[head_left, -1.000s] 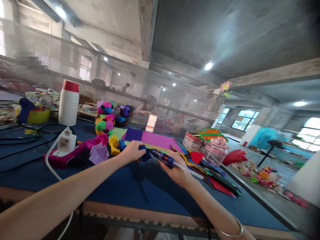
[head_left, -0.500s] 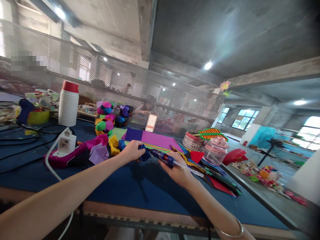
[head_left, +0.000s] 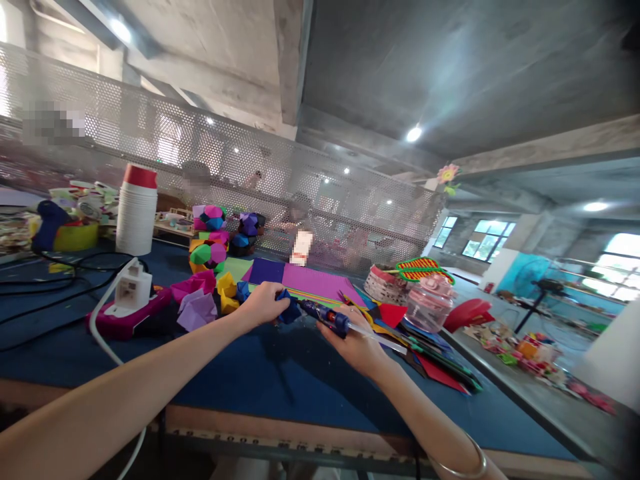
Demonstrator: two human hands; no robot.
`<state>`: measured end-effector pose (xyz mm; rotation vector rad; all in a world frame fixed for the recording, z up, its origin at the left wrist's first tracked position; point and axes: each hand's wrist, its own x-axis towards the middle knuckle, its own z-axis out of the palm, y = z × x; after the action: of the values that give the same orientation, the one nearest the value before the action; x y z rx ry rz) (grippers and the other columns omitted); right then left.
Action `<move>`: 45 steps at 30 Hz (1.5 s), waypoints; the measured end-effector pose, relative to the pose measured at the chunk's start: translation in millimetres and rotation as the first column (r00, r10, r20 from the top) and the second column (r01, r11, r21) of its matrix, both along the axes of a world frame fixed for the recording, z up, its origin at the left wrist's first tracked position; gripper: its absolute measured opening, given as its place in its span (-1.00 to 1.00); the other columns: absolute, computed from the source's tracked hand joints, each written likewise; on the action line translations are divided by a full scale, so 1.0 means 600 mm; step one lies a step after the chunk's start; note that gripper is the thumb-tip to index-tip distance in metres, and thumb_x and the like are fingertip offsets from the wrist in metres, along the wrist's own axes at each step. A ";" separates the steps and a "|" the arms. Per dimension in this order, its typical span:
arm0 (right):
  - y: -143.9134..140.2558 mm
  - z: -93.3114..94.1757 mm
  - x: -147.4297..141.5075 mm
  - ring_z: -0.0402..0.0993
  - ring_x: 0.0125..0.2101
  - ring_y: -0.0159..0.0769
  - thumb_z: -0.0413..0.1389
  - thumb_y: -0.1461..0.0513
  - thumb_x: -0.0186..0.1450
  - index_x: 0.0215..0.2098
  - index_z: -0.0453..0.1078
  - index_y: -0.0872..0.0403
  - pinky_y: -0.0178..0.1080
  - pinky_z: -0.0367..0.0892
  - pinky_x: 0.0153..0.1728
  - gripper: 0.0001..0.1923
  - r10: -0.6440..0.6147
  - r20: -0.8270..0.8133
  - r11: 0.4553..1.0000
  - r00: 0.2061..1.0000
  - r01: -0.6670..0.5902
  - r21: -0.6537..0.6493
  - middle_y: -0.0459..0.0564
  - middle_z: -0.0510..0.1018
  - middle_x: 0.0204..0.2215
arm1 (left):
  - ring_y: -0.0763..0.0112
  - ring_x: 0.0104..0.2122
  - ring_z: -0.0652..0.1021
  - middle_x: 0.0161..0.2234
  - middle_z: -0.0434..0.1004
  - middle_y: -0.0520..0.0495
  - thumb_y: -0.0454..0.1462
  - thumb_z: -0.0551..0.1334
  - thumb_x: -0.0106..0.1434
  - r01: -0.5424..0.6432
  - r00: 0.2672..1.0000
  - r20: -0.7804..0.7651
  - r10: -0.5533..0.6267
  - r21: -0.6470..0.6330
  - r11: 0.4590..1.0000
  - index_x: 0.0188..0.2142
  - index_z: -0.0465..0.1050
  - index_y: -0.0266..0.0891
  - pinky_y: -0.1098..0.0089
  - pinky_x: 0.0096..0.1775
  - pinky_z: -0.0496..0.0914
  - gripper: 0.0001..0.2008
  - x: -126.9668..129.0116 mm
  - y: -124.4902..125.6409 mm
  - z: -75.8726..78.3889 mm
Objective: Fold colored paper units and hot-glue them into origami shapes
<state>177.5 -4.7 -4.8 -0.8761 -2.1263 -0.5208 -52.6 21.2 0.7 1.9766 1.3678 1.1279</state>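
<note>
1. Clearly, in the head view, the left hand (head_left: 263, 305) pinches a small folded dark-blue paper piece (head_left: 289, 309), fingers closed on it, just above the blue table (head_left: 240, 373).
2. The right hand (head_left: 356, 343) is wrapped around a blue glue gun (head_left: 327, 317), its nozzle pointing left and touching or nearly touching the paper piece; a clear glue stick (head_left: 380, 339) trails from its back end.
3. My reading is that the step in hand is gluing a seam or flap of the folded unit. The next move seems to call for a steady nozzle tip on the fold and a firm left-hand pinch with fingertips clear of the hot glue.
4. Near the left forearm lie loose folded papers (head_left: 200, 308) in purple and yellow, and a white plug on a pink power strip (head_left: 127, 313).
5. Beyond the hands are coloured paper sheets (head_left: 300, 275), finished paper balls (head_left: 210, 235) and a stack of white cups (head_left: 136, 212).
</note>
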 end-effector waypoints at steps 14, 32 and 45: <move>-0.003 0.007 0.003 0.45 -0.35 -0.23 0.10 0.06 0.25 -0.32 0.41 0.05 -0.17 0.32 -0.22 -0.78 -0.021 0.025 1.000 0.999 0.021 -0.020 0.00 0.54 -0.38 | 0.56 -0.64 0.32 -0.68 0.21 0.12 -0.27 0.11 0.08 -0.042 0.996 -0.069 0.049 0.097 0.994 -0.59 0.24 -0.25 0.55 -0.60 0.13 -0.85 -0.004 -0.001 0.006; 0.022 0.007 0.122 0.52 -0.47 -0.07 0.03 -0.05 0.22 -0.33 0.53 0.14 -0.22 0.32 -0.49 -0.55 -0.384 -0.045 0.809 0.922 0.313 -0.498 0.05 0.57 -0.56 | 0.51 -0.66 0.44 -0.62 0.41 0.06 -0.23 0.13 0.12 0.035 0.998 0.044 -0.037 0.047 0.998 -0.45 0.40 -0.28 0.56 -0.64 0.24 -0.84 -0.004 0.003 -0.001; -0.058 0.020 0.160 0.49 -0.42 -0.13 0.03 -0.07 0.22 -0.35 0.49 0.10 -0.23 0.30 -0.44 -0.58 -0.401 0.091 0.835 0.911 0.405 -0.372 0.07 0.57 -0.43 | 0.48 -0.64 0.46 -0.60 0.41 0.04 -0.22 0.13 0.10 0.092 0.992 0.095 -0.089 -0.035 0.995 -0.44 0.40 -0.28 0.55 -0.63 0.30 -0.84 0.001 0.003 -0.010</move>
<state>273.6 -39.7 7.3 -1.5720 -2.0880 -0.3116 -51.7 23.2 -5.4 1.9137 1.2311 1.1285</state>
